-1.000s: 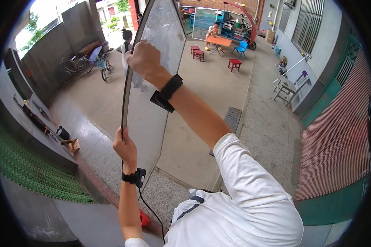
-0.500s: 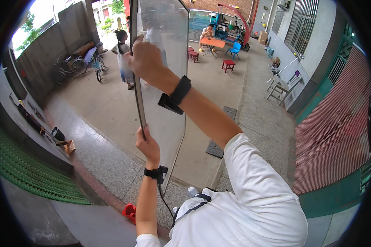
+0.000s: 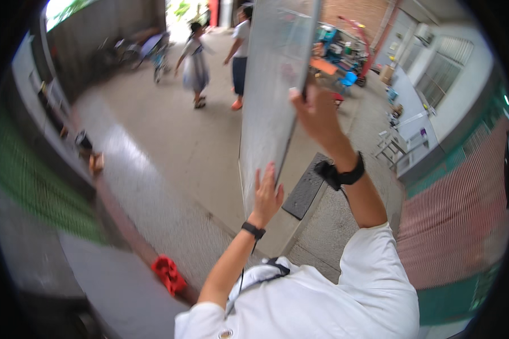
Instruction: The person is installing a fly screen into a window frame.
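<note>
I hold a large, flat, grey see-through panel (image 3: 271,85) upright in front of me; it runs out of the top of the view. My right hand (image 3: 316,116), with a black band on its wrist, grips the panel's right edge at about head height. My left hand (image 3: 266,195), also with a black wrist band, lies lower down with fingers spread against the panel's lower part near the same edge. My white shirt fills the bottom of the view.
Two people (image 3: 195,62) walk away across the concrete yard beyond the panel. A red cloth (image 3: 167,274) lies by the kerb at lower left. A dark floor grate (image 3: 305,189) sits under the panel. A white rack (image 3: 390,147) stands right, with stools and a table behind.
The panel has swung from the left of the view to the middle and shows more of its face. My left hand went from gripping the edge to lying flat on it. The walkers are nearer.
</note>
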Tool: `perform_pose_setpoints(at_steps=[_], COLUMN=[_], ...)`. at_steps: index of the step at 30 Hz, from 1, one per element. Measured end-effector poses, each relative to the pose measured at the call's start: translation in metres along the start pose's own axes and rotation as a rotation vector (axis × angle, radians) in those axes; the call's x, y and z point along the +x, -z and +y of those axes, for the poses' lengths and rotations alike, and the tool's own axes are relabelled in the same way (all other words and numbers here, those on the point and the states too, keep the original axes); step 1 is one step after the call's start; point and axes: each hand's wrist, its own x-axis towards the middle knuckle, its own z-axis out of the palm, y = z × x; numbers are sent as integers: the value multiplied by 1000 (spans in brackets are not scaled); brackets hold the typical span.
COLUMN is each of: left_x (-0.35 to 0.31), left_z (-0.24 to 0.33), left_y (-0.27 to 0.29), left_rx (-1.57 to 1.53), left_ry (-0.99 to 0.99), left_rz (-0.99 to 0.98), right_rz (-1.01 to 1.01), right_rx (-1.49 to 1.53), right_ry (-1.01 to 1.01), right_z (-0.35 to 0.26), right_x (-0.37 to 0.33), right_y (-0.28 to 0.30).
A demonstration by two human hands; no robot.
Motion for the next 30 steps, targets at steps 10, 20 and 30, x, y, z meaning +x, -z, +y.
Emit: perform_pose_setpoints(at_steps=[10, 20, 30], left_x=[-45, -123, -203], left_z=[-24, -68, -101], left_y=[-14, -3, -6], left_rx=[303, 622, 703], left_ry=[63, 419, 650], left_rz=[-79, -280, -267], right_rz=[-167, -339, -581], right_rx=[360, 529, 542], right_ry=[-100, -49, 51], right_z=[30, 32, 28], right_x=[-48, -117, -177], right_y=[-39, -137, -227])
